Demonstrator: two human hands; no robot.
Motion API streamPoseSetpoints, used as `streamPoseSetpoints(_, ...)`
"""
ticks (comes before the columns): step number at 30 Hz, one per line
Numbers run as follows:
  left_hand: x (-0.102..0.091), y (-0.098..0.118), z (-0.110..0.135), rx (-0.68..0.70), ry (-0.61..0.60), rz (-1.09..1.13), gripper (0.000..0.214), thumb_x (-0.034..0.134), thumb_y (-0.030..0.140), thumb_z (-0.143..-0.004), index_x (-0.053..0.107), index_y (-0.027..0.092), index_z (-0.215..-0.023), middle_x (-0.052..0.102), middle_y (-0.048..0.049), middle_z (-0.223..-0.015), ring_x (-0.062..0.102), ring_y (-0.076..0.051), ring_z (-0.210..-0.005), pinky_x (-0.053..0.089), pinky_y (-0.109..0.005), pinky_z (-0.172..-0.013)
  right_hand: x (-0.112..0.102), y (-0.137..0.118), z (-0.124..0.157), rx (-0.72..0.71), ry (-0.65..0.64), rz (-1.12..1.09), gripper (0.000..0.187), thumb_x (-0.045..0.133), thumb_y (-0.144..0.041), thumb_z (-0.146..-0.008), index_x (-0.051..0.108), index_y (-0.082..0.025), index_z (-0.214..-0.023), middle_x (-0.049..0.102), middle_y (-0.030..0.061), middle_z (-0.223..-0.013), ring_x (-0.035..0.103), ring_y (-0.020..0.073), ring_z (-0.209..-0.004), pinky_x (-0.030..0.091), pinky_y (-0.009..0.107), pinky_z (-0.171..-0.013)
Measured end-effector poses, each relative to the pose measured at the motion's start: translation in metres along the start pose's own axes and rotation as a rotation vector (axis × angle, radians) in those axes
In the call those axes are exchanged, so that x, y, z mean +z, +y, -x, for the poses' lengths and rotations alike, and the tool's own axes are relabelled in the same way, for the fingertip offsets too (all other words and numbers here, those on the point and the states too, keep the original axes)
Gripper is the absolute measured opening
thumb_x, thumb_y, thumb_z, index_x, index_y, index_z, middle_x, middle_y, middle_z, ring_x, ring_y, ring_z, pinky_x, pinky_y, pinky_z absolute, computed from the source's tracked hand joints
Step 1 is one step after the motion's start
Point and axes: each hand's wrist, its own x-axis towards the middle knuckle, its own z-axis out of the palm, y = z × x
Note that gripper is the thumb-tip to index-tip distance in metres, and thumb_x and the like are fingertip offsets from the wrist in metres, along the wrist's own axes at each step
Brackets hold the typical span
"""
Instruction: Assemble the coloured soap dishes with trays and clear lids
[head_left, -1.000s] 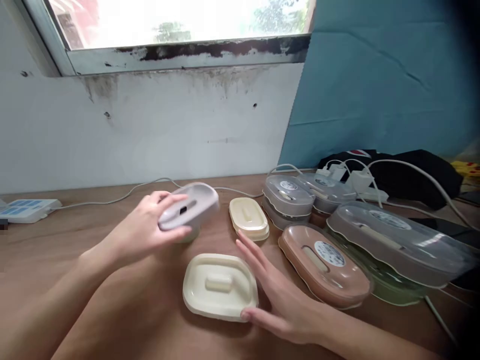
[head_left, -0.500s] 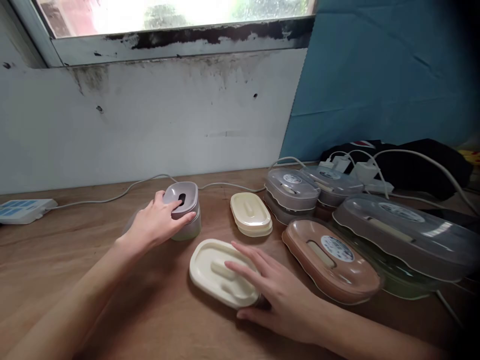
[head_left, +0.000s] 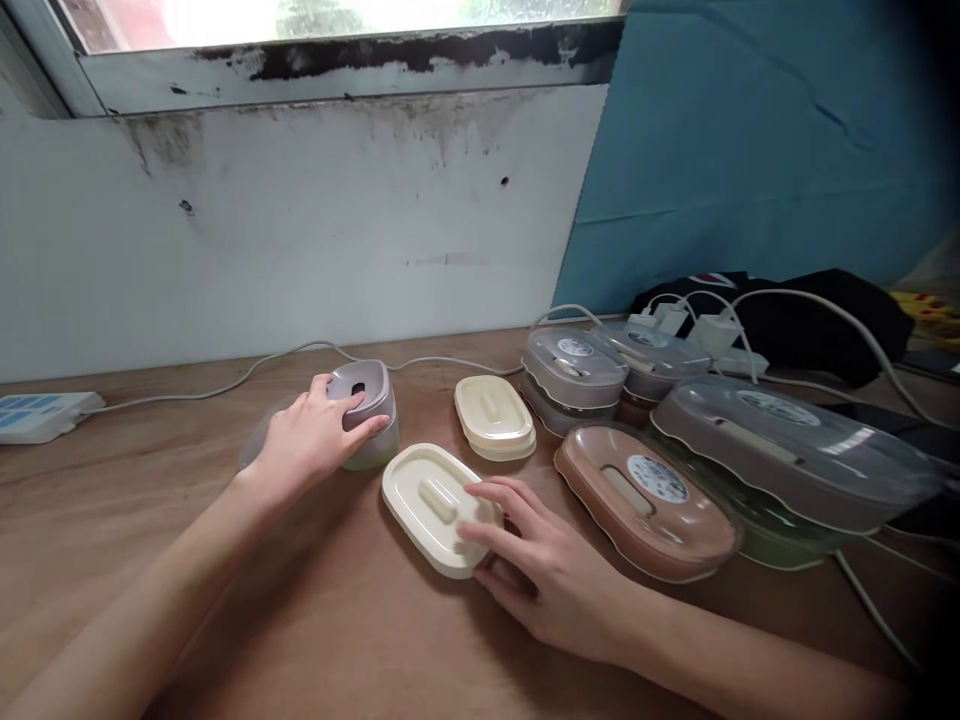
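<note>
Nearer cream lid (head_left: 437,502) lies slantwise — far end left.

Two bare hands: one left hand (head_left: 304,435), one right hand (head_left: 559,565). One stack of mauve-grey, rounded plastic ware (head_left: 381,437). Two cream, rounded-rectangular plastic pieces: a nearer one (head_left: 416,515) and a farther one (head_left: 491,407), its layers uncountable. Four domed, translucent plastic lids: three grey (head_left: 607,380) (head_left: 679,360) (head_left: 855,465), one peach (head_left: 694,535). Three white plastic plugs (head_left: 643,320) (head_left: 670,318) (head_left: 712,333).
</note>
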Motion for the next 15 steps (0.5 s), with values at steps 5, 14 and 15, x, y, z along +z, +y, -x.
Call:
streamPoseSetpoints(5,0.0016,0.0016,0.0017,0.016,0.015,-0.013,0.053,0.026,0.061,-0.086,0.051,0.034,-0.124,0.037,-0.0132,-0.133,0.056,-0.035,-0.103,0.048,-0.046,-0.076,0.0009,0.0041,-0.0012,-0.058,0.071,0.003,0.015,0.049,-0.013,-0.085,0.062,-0.018,-0.089,0.055,0.0105,-0.113,0.047,0.0219,-0.107,0.047,0.036,-0.088)
streamPoseSetpoints(14,0.0030,0.0009,0.0025,0.044,0.003,-0.042,0.054,0.026,0.060,-0.086,0.051,0.032,-0.124,0.040,-0.0132,-0.132,0.051,-0.033,-0.109,0.047,-0.044,-0.079,0.0004,0.0010,-0.0033,-0.076,0.116,0.110,0.015,0.050,-0.016,-0.086,0.064,-0.018,-0.083,0.058,0.0084,-0.091,0.053,0.0180,-0.082,0.050,0.031,-0.072)
streamPoseSetpoints(15,0.0028,0.0005,0.0022,0.038,-0.003,-0.044,0.054,0.027,0.061,-0.086,0.050,0.032,-0.125,0.039,-0.0130,-0.133,0.052,-0.033,-0.108,0.047,-0.044,-0.079,0.0014,0.0005,-0.0042,-0.074,0.118,0.141,0.015,0.050,-0.016,-0.086,0.064,-0.018,-0.081,0.058,0.0076,-0.087,0.053,0.0172,-0.078,0.050,0.030,-0.069)
